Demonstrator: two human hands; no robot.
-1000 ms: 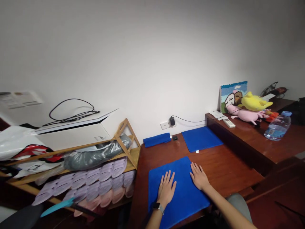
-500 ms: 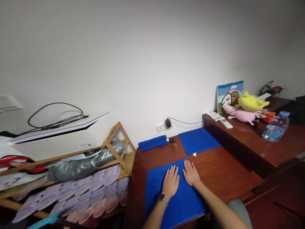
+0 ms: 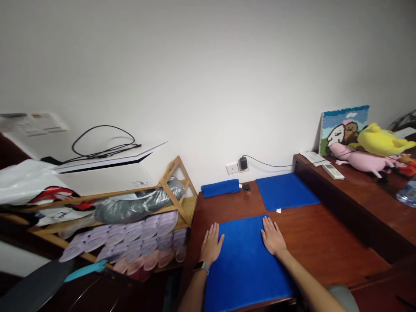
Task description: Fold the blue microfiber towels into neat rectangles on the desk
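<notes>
A blue towel [image 3: 245, 260] lies spread flat on the dark wooden desk [image 3: 312, 242] in front of me. My left hand [image 3: 212, 243] rests flat on its left edge, fingers stretched out, a watch on the wrist. My right hand [image 3: 272, 236] lies flat on the towel's right edge, fingers extended too. Neither hand holds anything.
A second flat blue towel [image 3: 286, 190] and a folded blue towel [image 3: 220, 188] lie nearer the wall, by a socket with a charger [image 3: 243, 163]. A raised shelf at right carries plush toys [image 3: 373, 149] and a remote [image 3: 333, 171]. A wooden rack [image 3: 136, 216] with slippers stands at left.
My hands were close together on the middle of the towel; they have slid apart to its left and right edges. The camera has swung left.
</notes>
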